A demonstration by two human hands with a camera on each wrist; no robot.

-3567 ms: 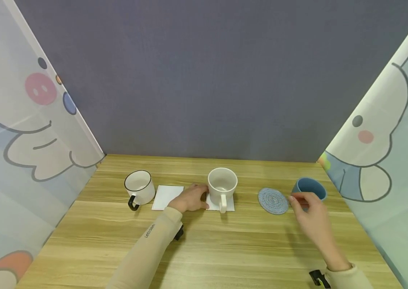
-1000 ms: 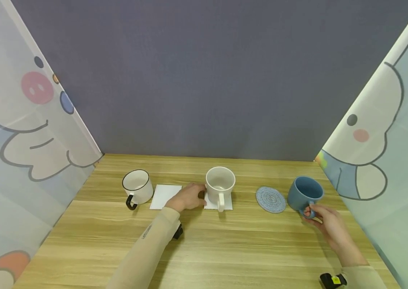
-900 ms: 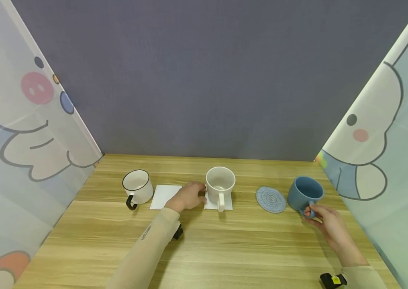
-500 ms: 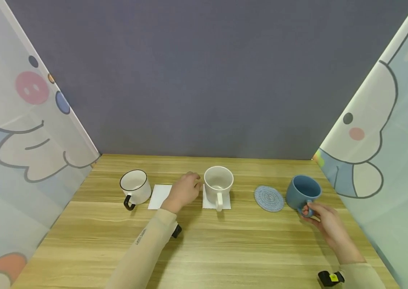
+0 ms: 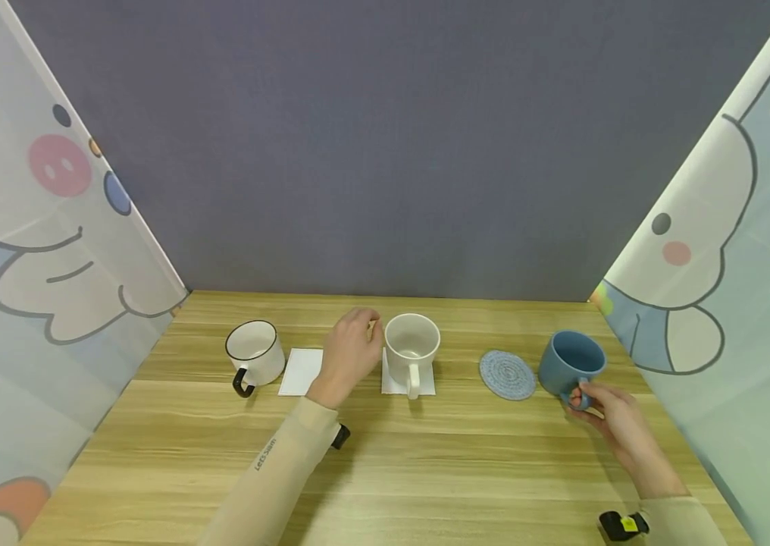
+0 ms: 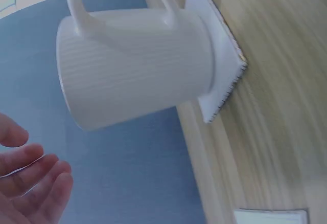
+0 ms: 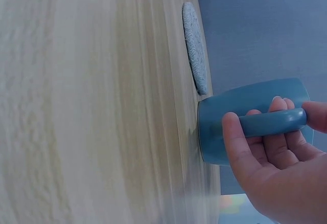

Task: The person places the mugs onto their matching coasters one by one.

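On the right of the table a blue mug (image 5: 562, 368) stands upright, and my right hand (image 5: 620, 425) grips its handle (image 7: 273, 122), fingers curled through it. Just left of that mug lies a round woven blue-grey coaster (image 5: 508, 374). A cream-white mug (image 5: 412, 345) stands upright on a white square coaster (image 5: 388, 383) in the middle, its handle toward me. My left hand (image 5: 351, 349) is raised just left of this mug, fingers loosely bent and holding nothing. In the left wrist view a gap separates the fingertips (image 6: 61, 170) from the white mug.
At the left stands a white mug with a black rim (image 5: 258, 364) and a black handle. Beside it is a second white square coaster (image 5: 299, 371), partly hidden by my left arm. A grey panel (image 5: 385, 152) closes the table's back, with printed curtains on both sides.
My left hand has let go at the middle coaster and risen beside the white mug. Since the oldest frame, my right hand has moved from near the round coaster onto the blue mug's handle.
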